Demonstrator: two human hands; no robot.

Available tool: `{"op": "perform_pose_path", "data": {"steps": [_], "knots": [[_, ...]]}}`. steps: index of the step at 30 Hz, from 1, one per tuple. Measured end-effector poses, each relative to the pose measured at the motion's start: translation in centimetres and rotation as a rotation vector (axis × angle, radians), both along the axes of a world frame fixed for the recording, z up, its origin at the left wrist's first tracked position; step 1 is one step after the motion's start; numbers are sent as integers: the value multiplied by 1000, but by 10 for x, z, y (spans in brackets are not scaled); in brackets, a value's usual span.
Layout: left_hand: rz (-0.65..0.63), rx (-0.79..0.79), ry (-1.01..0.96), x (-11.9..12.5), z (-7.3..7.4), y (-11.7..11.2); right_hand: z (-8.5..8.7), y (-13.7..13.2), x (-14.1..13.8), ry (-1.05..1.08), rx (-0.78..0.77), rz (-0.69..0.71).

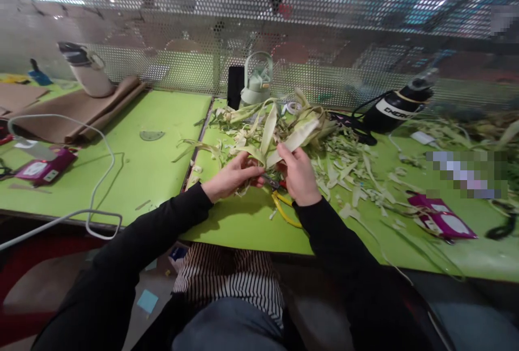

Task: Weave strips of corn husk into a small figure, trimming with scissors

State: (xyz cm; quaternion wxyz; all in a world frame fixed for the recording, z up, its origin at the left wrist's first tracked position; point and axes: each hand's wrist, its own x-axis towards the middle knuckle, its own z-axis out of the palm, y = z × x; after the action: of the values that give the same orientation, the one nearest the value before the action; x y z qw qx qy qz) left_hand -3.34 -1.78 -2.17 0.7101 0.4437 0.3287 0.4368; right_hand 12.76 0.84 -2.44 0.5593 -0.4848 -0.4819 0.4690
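Note:
Close together over the green table, both my hands hold long pale husk leaves, which look like dried corn husk. My left hand (238, 177) pinches the lower end of the husk leaves (268, 133) that stand up between the hands. With thumb and fingers, my right hand (298, 172) grips a broad husk leaf (300, 136) that slants up to the right. Pliers with yellow handles (287, 211) lie under and beside my right hand, partly hidden by it. Behind the hands spreads a heap of husk strips and scraps (340, 159).
A pale green bottle (256, 83) and a black phone (235, 87) stand behind the heap. A black bottle (399, 103) leans at right. Purple devices (444, 217) sit at both sides. A white cable (109, 148) crosses the left table. Brown paper (81, 116) lies under a cream bottle (90, 72).

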Motion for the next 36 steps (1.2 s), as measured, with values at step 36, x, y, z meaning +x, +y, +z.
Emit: {"op": "perform_pose_path", "data": {"steps": [36], "knots": [[5,612,920,-5,36,-12,24,-53,28,-568,1,476]]}}
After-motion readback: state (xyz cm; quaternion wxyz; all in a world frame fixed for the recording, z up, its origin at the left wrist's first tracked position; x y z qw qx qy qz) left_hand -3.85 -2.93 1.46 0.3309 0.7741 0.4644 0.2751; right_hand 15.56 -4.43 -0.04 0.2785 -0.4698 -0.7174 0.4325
